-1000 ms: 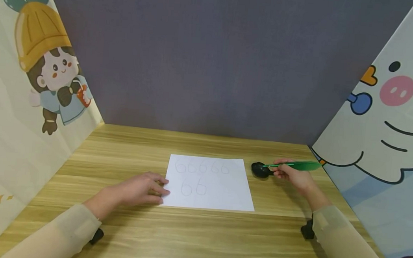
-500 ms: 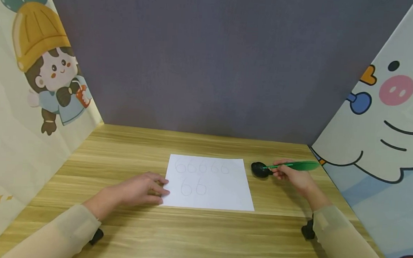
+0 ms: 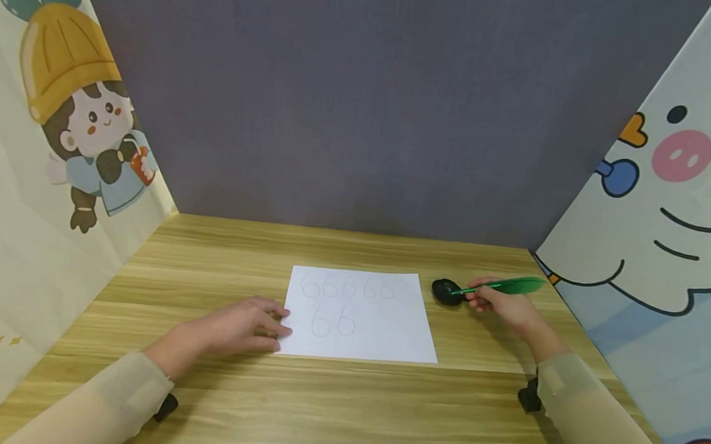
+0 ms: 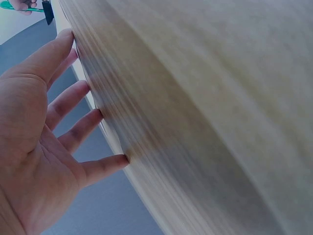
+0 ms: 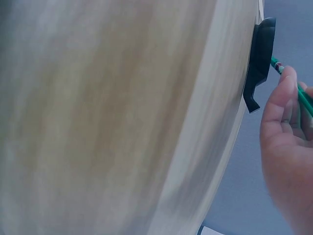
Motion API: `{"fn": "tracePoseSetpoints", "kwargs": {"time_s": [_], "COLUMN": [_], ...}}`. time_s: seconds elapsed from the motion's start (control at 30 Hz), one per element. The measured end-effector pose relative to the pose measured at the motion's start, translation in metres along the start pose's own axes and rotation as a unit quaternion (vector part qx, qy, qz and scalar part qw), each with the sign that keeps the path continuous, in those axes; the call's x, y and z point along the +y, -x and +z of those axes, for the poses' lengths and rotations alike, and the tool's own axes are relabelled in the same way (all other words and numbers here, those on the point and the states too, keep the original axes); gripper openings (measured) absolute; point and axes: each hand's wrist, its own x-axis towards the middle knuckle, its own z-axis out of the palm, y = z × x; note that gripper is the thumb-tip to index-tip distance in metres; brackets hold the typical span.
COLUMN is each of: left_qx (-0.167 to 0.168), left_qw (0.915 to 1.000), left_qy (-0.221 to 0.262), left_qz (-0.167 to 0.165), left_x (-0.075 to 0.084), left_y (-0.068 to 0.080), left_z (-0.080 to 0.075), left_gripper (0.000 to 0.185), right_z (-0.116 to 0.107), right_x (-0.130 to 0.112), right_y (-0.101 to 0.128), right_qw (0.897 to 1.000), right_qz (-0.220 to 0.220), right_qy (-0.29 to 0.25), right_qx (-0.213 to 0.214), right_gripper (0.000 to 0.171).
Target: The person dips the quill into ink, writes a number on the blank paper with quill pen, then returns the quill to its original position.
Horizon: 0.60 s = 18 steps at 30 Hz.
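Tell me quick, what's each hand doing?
Left hand: open, fingers resting on the paper.
Right hand: holding the green feather pen.

Both arms wear long, pale beige sleeves of thin, slightly sheer fabric that end at the wrists. Each sleeve shows a flat band or cuff-like fold near its end. A small black device sits under each wrist. The left hand (image 3: 239,327) and right hand (image 3: 503,302) are bare, without rings.

Bare tabletop (image 3: 332,411) before paper (image 3: 362,314)
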Motion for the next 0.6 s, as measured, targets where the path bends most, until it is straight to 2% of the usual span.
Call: {"fn": "tracePoseSetpoints", "kwargs": {"time_s": [0.4,0.6], "left_qx": [-0.006,-0.004], "left_qw": [0.9999,0.9999], "left_qy": [0.006,0.006], "left_qz": [-0.012,-0.009], "left_x": [0.000,0.000], "left_y": [0.000,0.000], "left_z": [0.000,0.000], "left_gripper": [0.034,0.034], "right_z": [0.002,0.008], "right_x": [-0.001,-0.012], "right_y": [0.002,0.007], "right_qw": [1.000,1.000], "right_qz": [0.009,0.000], "right_qy": [0.003,0.010], "right_qx": [0.005,0.009], "right_gripper": [0.043,0.043]}}
